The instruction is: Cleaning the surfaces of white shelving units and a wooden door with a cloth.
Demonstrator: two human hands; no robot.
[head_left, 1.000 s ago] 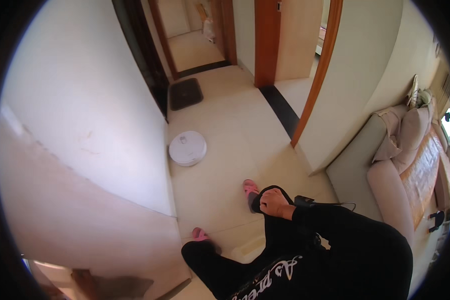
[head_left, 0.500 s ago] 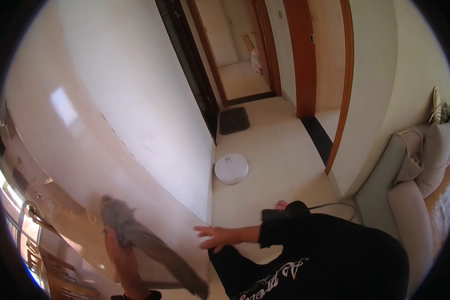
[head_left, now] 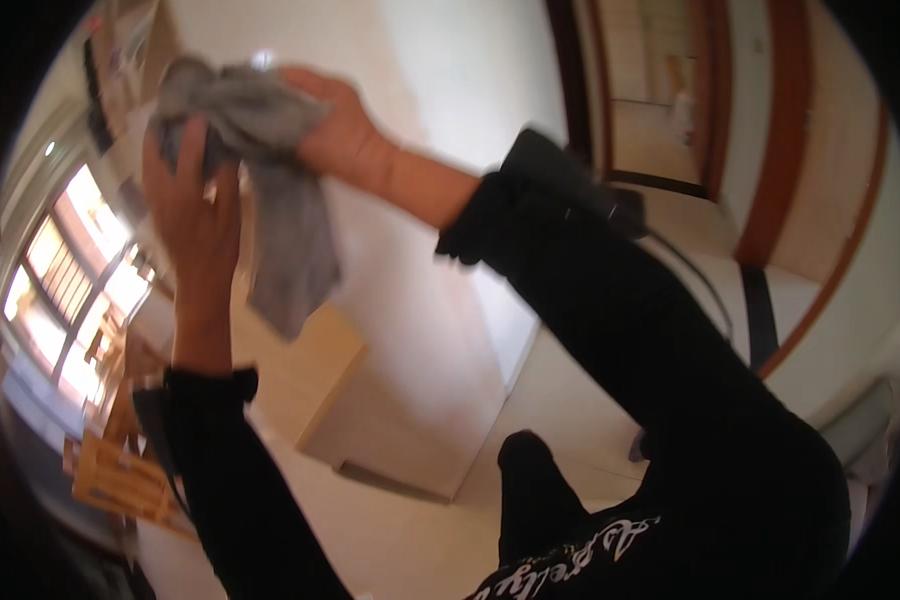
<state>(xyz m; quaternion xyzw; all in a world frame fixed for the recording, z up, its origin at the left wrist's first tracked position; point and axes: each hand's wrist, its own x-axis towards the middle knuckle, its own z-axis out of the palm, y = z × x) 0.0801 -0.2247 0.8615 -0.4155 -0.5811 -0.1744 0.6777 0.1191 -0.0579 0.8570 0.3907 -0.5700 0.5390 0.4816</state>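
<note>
A grey cloth (head_left: 295,235) is hanging in the air at about 10 to 11 o'clock, its upper part bunching up between the two hands and its loose end trailing down toward the middle of the view. The right hand (head_left: 345,125), at 11 o'clock, is gripping the bunch from the right, its fingers curling over the edge. The left hand (head_left: 195,215), at 10 o'clock, is touching the cloth from below with its fingers spreading over the near side; with the blur, I cannot tell whether it is closing firmly or only resting there.

Behind the cloth, a pale panel (head_left: 410,340) is filling the middle of the view. On the right forearm, toward 1 o'clock, a black box (head_left: 560,175) is sitting, with a cable (head_left: 712,275) curving away at 3 o'clock. Farther out, a window (head_left: 75,240) is glaring at 9 o'clock, a wooden chair (head_left: 130,485) is standing at 8 o'clock, and a doorway (head_left: 655,130) is showing between 1 and 2 o'clock.

As for risks, the bunch could be slipping out if the left fingers are only resting, and the cable could be snagging if the right arm is reaching too far.
</note>
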